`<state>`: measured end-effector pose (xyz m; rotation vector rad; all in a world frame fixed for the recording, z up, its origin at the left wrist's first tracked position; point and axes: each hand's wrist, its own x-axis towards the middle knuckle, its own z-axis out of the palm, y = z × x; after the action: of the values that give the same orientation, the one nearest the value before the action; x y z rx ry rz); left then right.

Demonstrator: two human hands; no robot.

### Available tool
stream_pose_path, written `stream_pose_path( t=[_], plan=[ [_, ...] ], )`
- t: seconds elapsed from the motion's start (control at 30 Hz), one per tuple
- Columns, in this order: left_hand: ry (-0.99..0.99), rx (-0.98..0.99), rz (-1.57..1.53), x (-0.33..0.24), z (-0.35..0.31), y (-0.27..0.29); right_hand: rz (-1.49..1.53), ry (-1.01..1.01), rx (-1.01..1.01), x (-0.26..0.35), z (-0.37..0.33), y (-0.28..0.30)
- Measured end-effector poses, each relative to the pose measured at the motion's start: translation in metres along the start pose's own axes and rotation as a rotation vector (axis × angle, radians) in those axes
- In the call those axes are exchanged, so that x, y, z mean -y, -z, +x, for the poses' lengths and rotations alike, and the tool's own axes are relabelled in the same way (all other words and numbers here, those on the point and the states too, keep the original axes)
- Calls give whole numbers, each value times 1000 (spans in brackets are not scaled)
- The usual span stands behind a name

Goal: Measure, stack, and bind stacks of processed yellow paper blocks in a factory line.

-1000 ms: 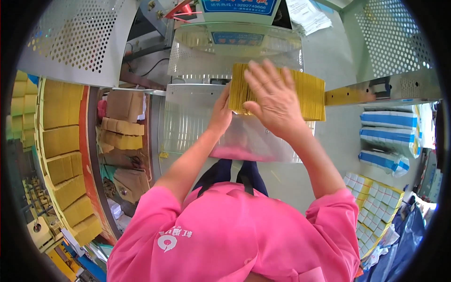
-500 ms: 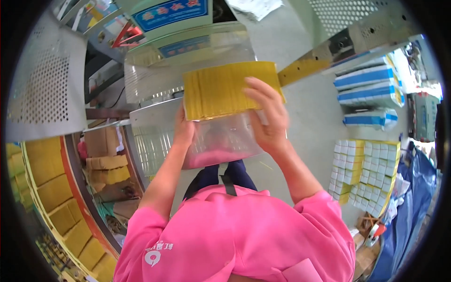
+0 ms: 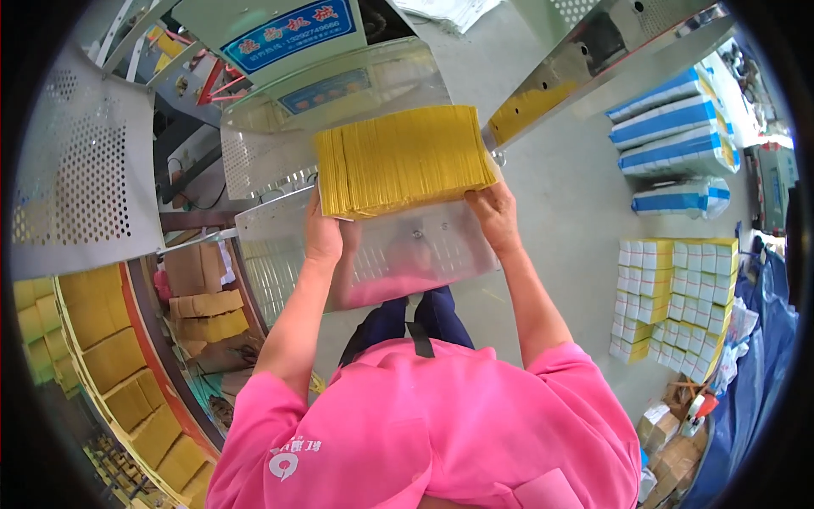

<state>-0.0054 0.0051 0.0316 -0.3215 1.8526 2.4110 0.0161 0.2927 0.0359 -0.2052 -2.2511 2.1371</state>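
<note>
A thick stack of yellow paper sheets [image 3: 407, 161] is held between my two hands, above a shiny metal tray [image 3: 381, 263]. My left hand [image 3: 324, 229] grips its left end from below, the fingers mostly hidden behind the stack. My right hand [image 3: 493, 214] is closed on the lower right corner, with the thumb on the near edge. Many thin edges show along the stack's face, slightly fanned and tilted toward me.
Behind the stack stands a pale machine with a blue sign [image 3: 284, 36] and a clear cover. Perforated metal panel [image 3: 76, 161] at left, above yellow paper stacks [image 3: 93, 314]. To the right, a metal bar [image 3: 585, 68], blue-and-white wrapped packs [image 3: 670, 127] and banded bundles [image 3: 678, 297] on the floor.
My right hand has gone from the stack's front face, fingers spread, down to its lower right corner, closing on it. The stack has shifted slightly left; my left hand keeps its hold.
</note>
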Motion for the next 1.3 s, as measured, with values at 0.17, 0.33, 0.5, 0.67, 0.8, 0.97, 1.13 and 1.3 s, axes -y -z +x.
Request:
stream_pose_path(
  t=[0.17, 0.33, 0.5, 0.67, 0.8, 0.97, 1.13, 1.3],
  plan=[
    [15, -33, 54, -35, -22, 22, -230, 15, 82, 60, -4, -4],
    [511, 176, 119, -70, -41, 33, -423, -46, 172, 59, 9, -3],
    [584, 179, 259, -63, -31, 33, -282, -110, 195, 28, 19, -1],
    [521, 155, 209, -62, -37, 35, 12, -316, 243, 19, 20, 11],
    [494, 92, 117, -43, -43, 49, 104, -281, 201, 12, 13, -2],
    [462, -89, 245, -18, -53, 50, 160, -169, 63, 3, 7, -8],
    [311, -182, 223, -9, -60, 33, 389, -257, 98, -5, 5, -19],
    [184, -194, 81, 3, -59, 22, 505, -282, 119, -3, 4, -26]
  ],
)
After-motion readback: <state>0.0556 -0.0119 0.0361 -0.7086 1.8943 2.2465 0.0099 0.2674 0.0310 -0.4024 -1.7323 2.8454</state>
